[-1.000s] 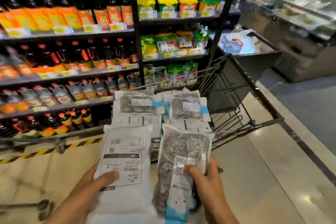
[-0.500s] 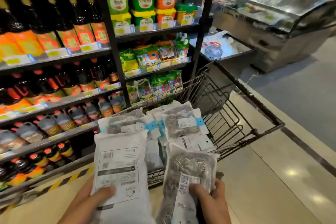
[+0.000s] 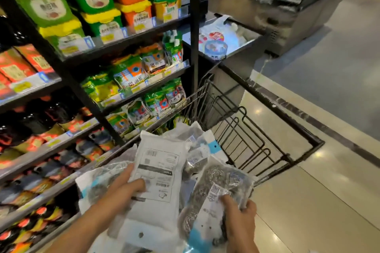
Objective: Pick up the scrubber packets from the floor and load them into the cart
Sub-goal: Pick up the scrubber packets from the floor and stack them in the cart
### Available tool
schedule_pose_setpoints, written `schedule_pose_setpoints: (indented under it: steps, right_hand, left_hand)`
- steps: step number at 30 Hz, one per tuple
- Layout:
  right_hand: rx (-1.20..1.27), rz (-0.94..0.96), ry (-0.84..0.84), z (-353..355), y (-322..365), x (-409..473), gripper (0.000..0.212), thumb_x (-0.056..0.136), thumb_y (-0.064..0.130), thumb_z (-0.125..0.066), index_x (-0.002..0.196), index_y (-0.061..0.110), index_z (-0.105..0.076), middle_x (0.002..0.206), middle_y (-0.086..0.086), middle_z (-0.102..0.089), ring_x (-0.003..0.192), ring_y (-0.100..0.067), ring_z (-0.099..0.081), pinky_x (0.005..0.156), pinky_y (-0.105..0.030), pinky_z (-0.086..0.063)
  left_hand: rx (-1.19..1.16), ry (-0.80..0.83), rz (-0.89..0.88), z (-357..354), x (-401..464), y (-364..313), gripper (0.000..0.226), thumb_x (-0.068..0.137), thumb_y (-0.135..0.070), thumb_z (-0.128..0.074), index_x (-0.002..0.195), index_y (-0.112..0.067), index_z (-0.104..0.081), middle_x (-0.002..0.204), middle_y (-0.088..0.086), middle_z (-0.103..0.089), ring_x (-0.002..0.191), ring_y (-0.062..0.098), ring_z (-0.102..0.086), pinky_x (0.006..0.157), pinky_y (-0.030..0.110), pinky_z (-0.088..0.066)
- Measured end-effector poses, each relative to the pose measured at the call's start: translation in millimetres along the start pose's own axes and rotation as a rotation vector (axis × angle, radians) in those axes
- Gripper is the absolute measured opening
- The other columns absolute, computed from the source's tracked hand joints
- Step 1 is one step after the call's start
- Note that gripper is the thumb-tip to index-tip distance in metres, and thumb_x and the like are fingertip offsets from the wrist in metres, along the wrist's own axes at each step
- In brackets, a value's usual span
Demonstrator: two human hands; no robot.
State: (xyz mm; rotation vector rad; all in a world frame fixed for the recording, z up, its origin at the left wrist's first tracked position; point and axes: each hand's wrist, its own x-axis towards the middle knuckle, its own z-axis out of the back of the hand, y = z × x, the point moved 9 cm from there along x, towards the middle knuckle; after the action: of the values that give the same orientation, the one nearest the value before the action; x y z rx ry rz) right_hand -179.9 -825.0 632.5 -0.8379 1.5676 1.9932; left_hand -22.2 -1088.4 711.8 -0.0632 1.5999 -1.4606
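Cart (image 3: 283, 117) stands right of shelves (image 3: 115, 96); packets (image 3: 197, 146) lie in it; freezer (image 3: 273, 6) stands behind it.

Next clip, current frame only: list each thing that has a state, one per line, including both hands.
Left hand: grips the white packet, thumb on top.
White packet: held up, printed back showing.
Right hand: grips the scrubber packet.
Scrubber packet: held up, clear front showing.
Cart: partly loaded, packets piled at its near end.
Packets in cart: lying flat, overlapping.
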Motion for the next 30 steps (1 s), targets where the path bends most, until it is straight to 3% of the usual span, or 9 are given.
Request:
schedule_pose_setpoints:
  steps: [3, 6, 8, 10, 14, 19, 22, 26, 30]
  right_hand:
    - [0.039, -0.02, -0.058, -5, 4, 20, 0.043, 0.083, 0.022, -0.08, 0.11, 0.024, -0.047, 0.096, -0.013, -0.069, 0.076, -0.031, -0.068, 0.073, -0.046, -0.057]
    - [0.075, -0.06, -0.102, -14, 4, 34, 0.045, 0.082, 0.026, -0.079, 0.113, 0.025, -0.047, 0.094, -0.01, -0.069, 0.081, -0.033, -0.07, 0.08, -0.051, -0.061]
    - [0.114, -0.088, -0.134, -19, -4, 45, 0.043, 0.081, 0.03, -0.078, 0.111, 0.029, -0.048, 0.098, -0.009, -0.069, 0.087, -0.033, -0.07, 0.085, -0.055, -0.06]
    - [0.134, -0.128, -0.163, -24, -9, 50, 0.047, 0.08, 0.033, -0.078, 0.115, 0.027, -0.047, 0.103, -0.01, -0.069, 0.091, -0.035, -0.068, 0.088, -0.055, -0.059]
    - [0.252, -0.211, -0.163, -44, -17, 65, 0.075, 0.064, 0.04, -0.08, 0.127, 0.028, -0.042, 0.109, -0.013, -0.07, 0.092, -0.035, -0.068, 0.091, -0.058, -0.058]
    - [0.346, -0.268, -0.207, -62, -23, 89, 0.061, 0.079, 0.027, -0.08, 0.129, 0.026, -0.044, 0.109, -0.006, -0.069, 0.094, -0.032, -0.07, 0.093, -0.053, -0.059]
    - [0.392, -0.294, -0.199, -80, -24, 96, 0.059, 0.076, 0.035, -0.076, 0.125, 0.034, -0.044, 0.111, -0.005, -0.07, 0.093, -0.032, -0.073, 0.088, -0.054, -0.062]
    - [0.474, -0.369, -0.25, -88, -31, 109, 0.074, 0.076, 0.037, -0.076, 0.141, 0.035, -0.038, 0.124, -0.007, -0.065, 0.105, -0.034, -0.068, 0.094, -0.056, -0.059]
    - [0.52, -0.392, -0.302, -87, -32, 122, 0.08, 0.068, 0.037, -0.076, 0.139, 0.038, -0.039, 0.121, -0.006, -0.066, 0.103, -0.033, -0.07, 0.094, -0.057, -0.059]
  left_hand:
    - [0.085, 0.025, 0.013, -16, 39, -22, 0.048, 0.092, -0.005, -0.061, 0.119, -0.044, -0.064, 0.107, -0.011, -0.08, 0.093, 0.016, -0.078, 0.084, 0.041, -0.06]
    - [0.146, 0.111, 0.016, -36, 86, -33, 0.041, 0.088, -0.016, -0.067, 0.12, -0.042, -0.063, 0.12, -0.014, -0.073, 0.102, 0.015, -0.071, 0.089, 0.038, -0.057]
    - [0.228, 0.148, 0.025, -50, 112, -41, 0.063, 0.079, -0.027, -0.071, 0.137, -0.042, -0.052, 0.141, -0.021, -0.047, 0.127, 0.015, -0.055, 0.1, 0.036, -0.047]
    - [0.305, 0.159, 0.052, -56, 142, -41, 0.079, 0.074, -0.033, -0.071, 0.147, -0.043, -0.041, 0.143, -0.02, -0.038, 0.136, 0.017, -0.047, 0.104, 0.037, -0.044]
    - [0.479, 0.238, 0.054, -84, 181, -48, 0.066, 0.078, -0.028, -0.07, 0.139, -0.042, -0.049, 0.145, -0.012, -0.056, 0.121, 0.015, -0.06, 0.102, 0.039, -0.051]
    - [0.618, 0.29, 0.053, -120, 194, -65, 0.038, 0.1, -0.005, -0.058, 0.107, -0.04, -0.046, 0.093, -0.021, -0.048, 0.076, -0.006, -0.046, 0.057, 0.013, -0.038]
    - [0.757, 0.332, 0.072, -119, 225, -54, 0.041, 0.097, -0.006, -0.061, 0.092, -0.044, -0.048, 0.095, -0.022, -0.052, 0.079, -0.003, -0.054, 0.066, 0.016, -0.046]
    - [0.794, 0.409, 0.073, -122, 250, -42, 0.039, 0.088, -0.014, -0.068, 0.116, -0.04, -0.061, 0.117, -0.007, -0.07, 0.1, 0.014, -0.07, 0.097, 0.042, -0.057]
    - [0.861, 0.462, 0.108, -130, 266, -31, 0.053, 0.079, -0.026, -0.074, 0.127, -0.041, -0.06, 0.12, -0.008, -0.074, 0.106, 0.015, -0.073, 0.099, 0.044, -0.058]
